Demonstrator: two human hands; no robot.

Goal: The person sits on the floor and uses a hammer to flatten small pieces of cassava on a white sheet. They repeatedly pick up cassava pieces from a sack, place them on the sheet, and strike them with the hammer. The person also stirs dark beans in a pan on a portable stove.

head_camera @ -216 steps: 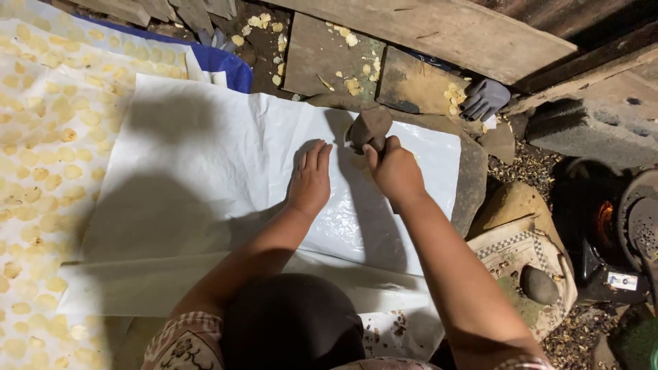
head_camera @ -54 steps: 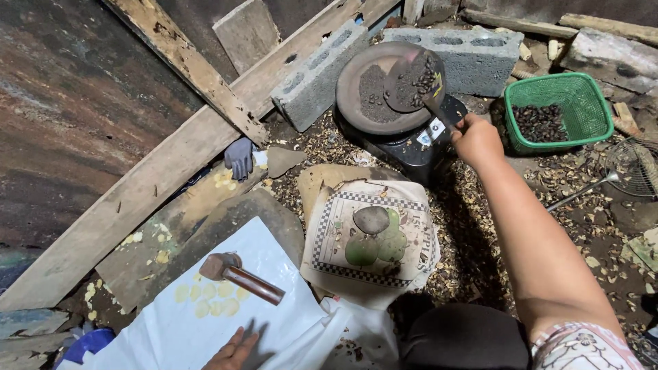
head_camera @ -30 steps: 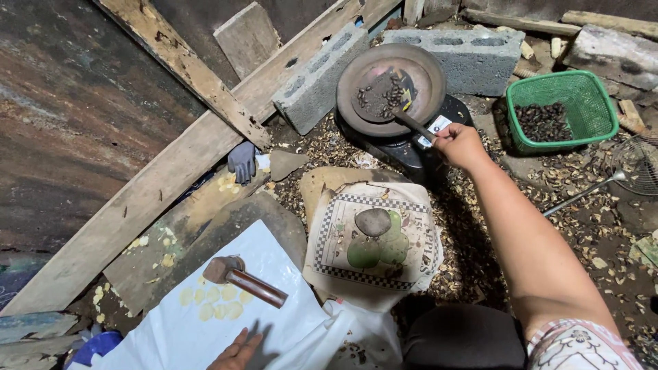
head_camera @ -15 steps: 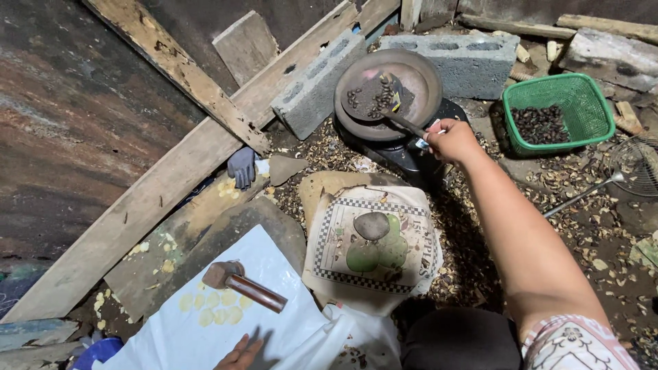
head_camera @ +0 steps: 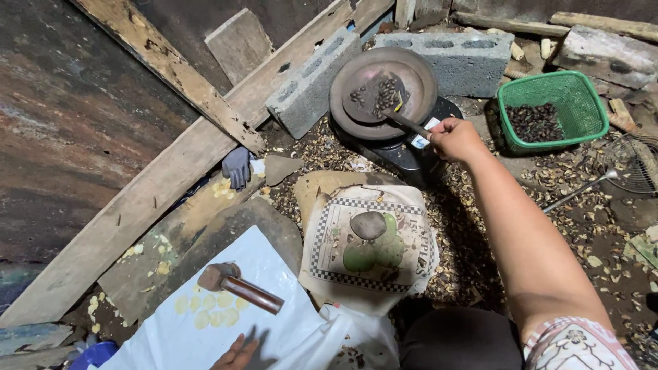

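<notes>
My right hand [head_camera: 454, 139] reaches far out and grips the handle of a ladle [head_camera: 404, 123] whose end lies in a round dark pan [head_camera: 382, 85] holding dark seeds. The pan sits on a black burner [head_camera: 411, 154]. My left hand [head_camera: 235, 353] rests flat on a white plastic sheet [head_camera: 212, 336] at the bottom edge, only its fingers showing. A hammer [head_camera: 238, 288] lies on that sheet over several pale flattened discs [head_camera: 205, 316]. A grey stone [head_camera: 369, 225] sits on a printed sack [head_camera: 370, 253] between the sheet and the pan.
A green basket [head_camera: 552, 108] with dark seeds stands right of the pan. Concrete blocks [head_camera: 312, 82] and wooden planks [head_camera: 157, 199] run behind. A wire skimmer [head_camera: 617, 171] lies at the right. A grey glove [head_camera: 238, 166] sits near the plank. Husks cover the ground.
Earlier both hands pressed on the white sheet. Since then my right hand reached to the pan; over the last second the ladle came down from lifted to low in the pan.
</notes>
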